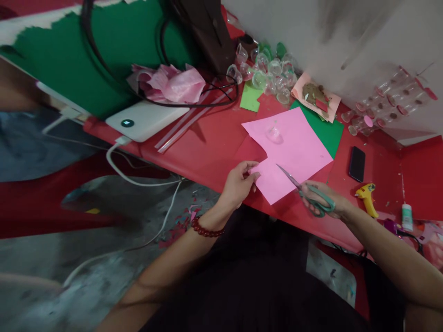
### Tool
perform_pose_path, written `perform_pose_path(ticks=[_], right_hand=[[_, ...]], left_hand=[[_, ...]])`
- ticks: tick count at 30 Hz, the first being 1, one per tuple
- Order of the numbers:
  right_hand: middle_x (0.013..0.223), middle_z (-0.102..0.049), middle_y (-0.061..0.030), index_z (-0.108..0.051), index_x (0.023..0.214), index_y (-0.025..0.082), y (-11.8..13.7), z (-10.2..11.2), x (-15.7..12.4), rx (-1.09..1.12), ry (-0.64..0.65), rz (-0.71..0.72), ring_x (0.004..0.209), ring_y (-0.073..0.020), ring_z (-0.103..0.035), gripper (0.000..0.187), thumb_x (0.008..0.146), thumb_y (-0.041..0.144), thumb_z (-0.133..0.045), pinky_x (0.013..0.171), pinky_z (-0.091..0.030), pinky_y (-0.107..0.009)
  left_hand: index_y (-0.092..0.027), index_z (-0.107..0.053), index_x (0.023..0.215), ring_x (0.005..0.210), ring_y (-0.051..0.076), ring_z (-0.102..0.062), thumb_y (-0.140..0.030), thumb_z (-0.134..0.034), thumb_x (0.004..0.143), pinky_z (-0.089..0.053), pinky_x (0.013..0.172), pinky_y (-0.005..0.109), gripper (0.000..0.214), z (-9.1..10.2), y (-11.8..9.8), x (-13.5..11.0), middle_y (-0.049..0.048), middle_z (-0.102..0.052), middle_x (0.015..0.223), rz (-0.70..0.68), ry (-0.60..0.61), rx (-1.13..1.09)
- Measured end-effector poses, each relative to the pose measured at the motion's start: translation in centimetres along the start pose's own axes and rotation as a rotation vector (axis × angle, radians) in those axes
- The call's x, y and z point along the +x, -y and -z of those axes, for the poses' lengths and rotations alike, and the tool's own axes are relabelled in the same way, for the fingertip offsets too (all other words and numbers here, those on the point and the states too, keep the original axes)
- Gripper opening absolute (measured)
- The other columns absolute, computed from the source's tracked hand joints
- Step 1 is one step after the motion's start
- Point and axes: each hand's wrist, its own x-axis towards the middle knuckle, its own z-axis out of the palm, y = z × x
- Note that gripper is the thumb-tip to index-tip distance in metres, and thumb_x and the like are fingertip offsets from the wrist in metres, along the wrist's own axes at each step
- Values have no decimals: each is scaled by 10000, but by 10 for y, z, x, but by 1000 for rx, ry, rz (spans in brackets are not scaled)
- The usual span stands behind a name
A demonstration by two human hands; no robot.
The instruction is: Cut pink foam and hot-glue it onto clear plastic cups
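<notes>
A sheet of pink paper (301, 138) lies over the red table, with a notch cut into its left side. My left hand (240, 182) pinches the paper's near left edge between thumb and fingers. In my right hand (320, 198) is a pair of scissors (321, 200) with green handles. Their blades point up and left across the near part of the sheet and look closed or nearly so. A small clear plastic cup (274, 133) rests on the paper. Part of a green sheet (325, 133) shows from under the pink one.
Clear cups (273, 74) crowd the back by the wall. A white power bank (145, 122) with a cable and crumpled pink paper (173, 85) sit at left. On the right are a phone (356, 164), a yellow glue gun (367, 199) and a white-green bottle (407, 217).
</notes>
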Motion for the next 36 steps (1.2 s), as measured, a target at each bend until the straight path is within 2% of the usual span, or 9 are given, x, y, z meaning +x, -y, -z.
perform_pose_path(ticks=[6, 10, 14, 21, 29, 32, 36], right_hand=[[593, -563, 45, -495, 780, 218, 10, 5, 1, -14, 85, 21, 402, -50, -441, 624, 646, 760, -773, 338, -283, -170], [595, -552, 39, -478, 749, 211, 13, 4, 7, -36, 95, 32, 407, -47, -441, 641, 666, 792, -734, 346, -289, -173], [592, -555, 43, -472, 752, 211, 11, 2, 15, -27, 93, 55, 396, -45, -444, 624, 680, 769, -742, 340, -292, -170], [559, -537, 69, -527, 842, 211, 9, 3, 21, -105, 25, 45, 360, -35, -419, 596, 686, 740, -753, 319, -269, -151], [561, -557, 59, -553, 823, 204, 12, 8, 28, -94, 61, 83, 360, -38, -422, 549, 700, 693, -771, 319, -261, -160], [527, -542, 66, -553, 790, 207, 12, 7, 32, -140, 19, 85, 340, -39, -406, 508, 696, 646, -791, 311, -253, -166], [506, -528, 78, -600, 836, 205, 11, 2, 33, -171, -58, 77, 337, -49, -412, 489, 647, 588, -838, 311, -282, -173]], left_hand=[[-135, -659, 1021, 448, 20, -447, -88, -674, 800, -354, 396, 201, 227, 2, 0, 0, 38, -675, 914, 31, 49, -50], [-140, -655, 995, 446, 27, -449, -89, -682, 800, -350, 405, 204, 203, 3, 0, 0, 11, -645, 818, 48, 64, -68], [-136, -651, 993, 438, 23, -442, -91, -679, 808, -347, 408, 207, 192, 4, -2, -1, 5, -639, 807, 60, 85, -72], [-121, -639, 986, 430, 29, -452, -59, -639, 826, -341, 403, 206, 172, 3, -7, -3, -11, -610, 761, 65, 77, -87], [-137, -654, 1000, 428, 30, -434, -97, -688, 806, -326, 421, 202, 201, 5, -5, -3, -34, -584, 690, 61, 132, -93], [-141, -656, 995, 437, 32, -434, -107, -683, 810, -340, 435, 208, 190, 4, -5, -3, -26, -597, 706, 63, 137, -97], [-144, -650, 1000, 450, 26, -433, -95, -655, 814, -347, 440, 205, 193, 3, -5, -2, -9, -617, 776, 51, 119, -85]])
